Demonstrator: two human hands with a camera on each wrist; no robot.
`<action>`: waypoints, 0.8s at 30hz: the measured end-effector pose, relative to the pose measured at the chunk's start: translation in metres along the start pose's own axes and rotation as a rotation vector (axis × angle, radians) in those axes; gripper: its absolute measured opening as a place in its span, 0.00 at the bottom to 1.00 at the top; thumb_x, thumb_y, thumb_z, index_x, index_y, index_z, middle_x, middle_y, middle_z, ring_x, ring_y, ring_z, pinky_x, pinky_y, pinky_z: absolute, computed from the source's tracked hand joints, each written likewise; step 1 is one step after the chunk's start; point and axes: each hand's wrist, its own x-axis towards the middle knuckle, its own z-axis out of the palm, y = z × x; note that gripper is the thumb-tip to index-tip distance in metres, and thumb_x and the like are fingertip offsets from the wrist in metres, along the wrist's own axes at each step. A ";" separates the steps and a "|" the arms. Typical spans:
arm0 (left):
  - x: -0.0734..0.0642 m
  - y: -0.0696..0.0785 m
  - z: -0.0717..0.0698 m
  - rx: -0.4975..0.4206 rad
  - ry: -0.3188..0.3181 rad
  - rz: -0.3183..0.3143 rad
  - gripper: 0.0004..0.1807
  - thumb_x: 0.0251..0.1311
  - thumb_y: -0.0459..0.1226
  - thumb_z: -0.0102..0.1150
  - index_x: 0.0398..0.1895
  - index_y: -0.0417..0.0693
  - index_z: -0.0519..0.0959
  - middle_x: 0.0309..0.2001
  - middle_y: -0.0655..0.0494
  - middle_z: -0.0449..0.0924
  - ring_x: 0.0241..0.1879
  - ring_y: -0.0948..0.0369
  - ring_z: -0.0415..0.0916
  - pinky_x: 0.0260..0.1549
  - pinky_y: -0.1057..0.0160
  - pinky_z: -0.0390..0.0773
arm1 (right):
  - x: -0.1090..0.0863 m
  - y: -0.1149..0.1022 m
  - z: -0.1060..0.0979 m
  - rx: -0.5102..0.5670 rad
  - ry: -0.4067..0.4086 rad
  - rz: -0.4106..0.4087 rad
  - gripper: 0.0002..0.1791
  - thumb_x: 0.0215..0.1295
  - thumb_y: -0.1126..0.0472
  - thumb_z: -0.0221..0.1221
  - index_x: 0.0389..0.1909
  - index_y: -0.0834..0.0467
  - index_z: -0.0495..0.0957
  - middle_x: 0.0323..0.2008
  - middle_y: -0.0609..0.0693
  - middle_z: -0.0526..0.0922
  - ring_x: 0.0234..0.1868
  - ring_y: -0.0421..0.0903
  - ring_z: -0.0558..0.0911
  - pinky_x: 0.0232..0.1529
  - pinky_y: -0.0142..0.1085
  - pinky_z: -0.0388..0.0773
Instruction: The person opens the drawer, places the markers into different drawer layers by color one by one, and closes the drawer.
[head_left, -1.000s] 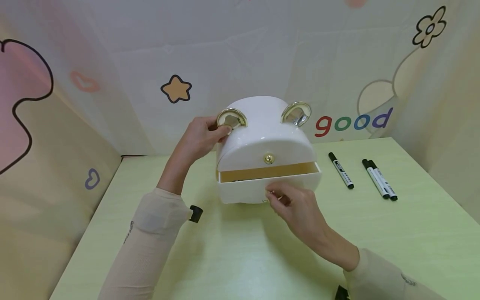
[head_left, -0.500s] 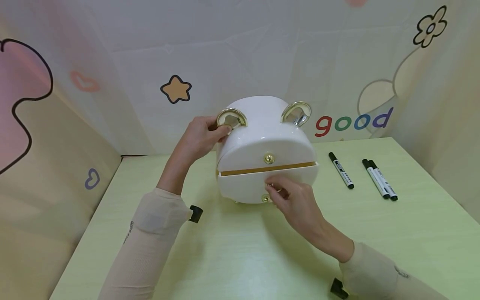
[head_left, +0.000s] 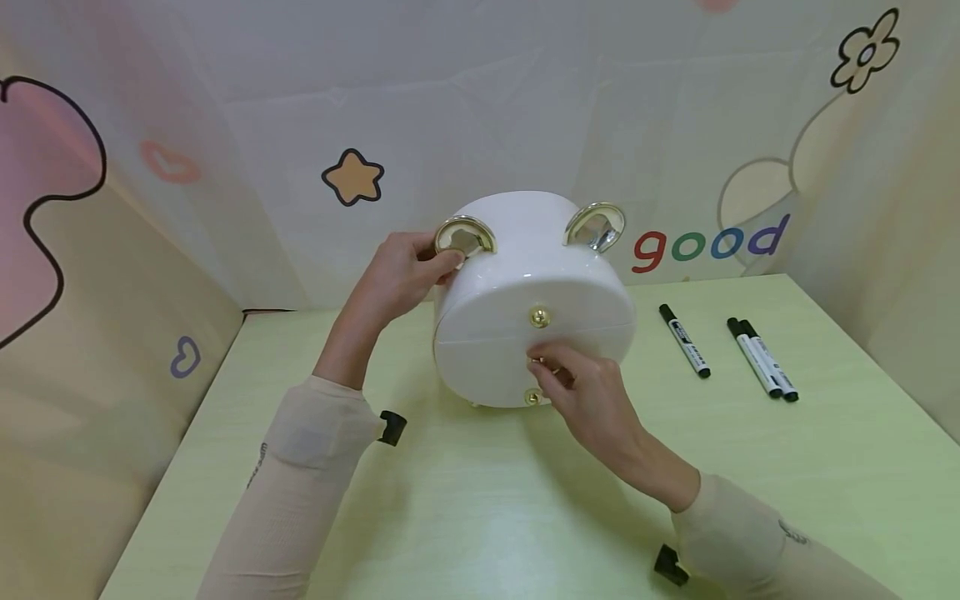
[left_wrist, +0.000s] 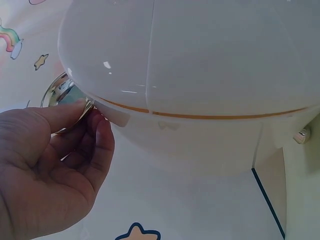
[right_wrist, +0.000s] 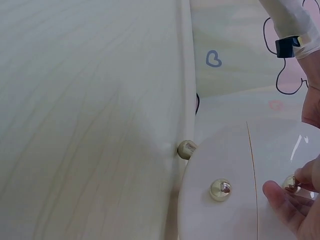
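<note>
A glossy white rounded drawer box [head_left: 525, 225] with gold ears stands on the table, its front showing a vertical row of gold knobs. My left hand [head_left: 408, 275] holds the left gold ear [head_left: 467, 236], thumb in front; the left wrist view shows the curled fingers [left_wrist: 102, 150] at that ear. At the front, my right hand [head_left: 592, 404] pinches the middle knob [right_wrist: 291, 183] between thumb and fingertips. The middle drawer [head_left: 480, 367] sits flush with the front. Above it is the top knob [head_left: 539, 317], and below it the bottom knob [head_left: 533, 397].
Right of the box, a black-capped marker [head_left: 684, 342] lies alone, and two more markers [head_left: 763, 360] lie side by side farther right. A printed curtain [head_left: 480, 108] hangs close behind the pale green table [head_left: 450, 517].
The middle drawer, open one second ago with something dark inside, has slid in until flush. My right hand moved inward with its knob; my left hand stayed on the ear.
</note>
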 end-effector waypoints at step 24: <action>0.001 0.002 -0.002 0.021 -0.018 0.008 0.14 0.75 0.41 0.57 0.51 0.40 0.84 0.44 0.45 0.84 0.47 0.53 0.80 0.47 0.57 0.76 | 0.002 0.003 -0.002 -0.157 -0.010 -0.077 0.08 0.63 0.69 0.70 0.42 0.59 0.85 0.34 0.50 0.89 0.30 0.42 0.86 0.30 0.37 0.83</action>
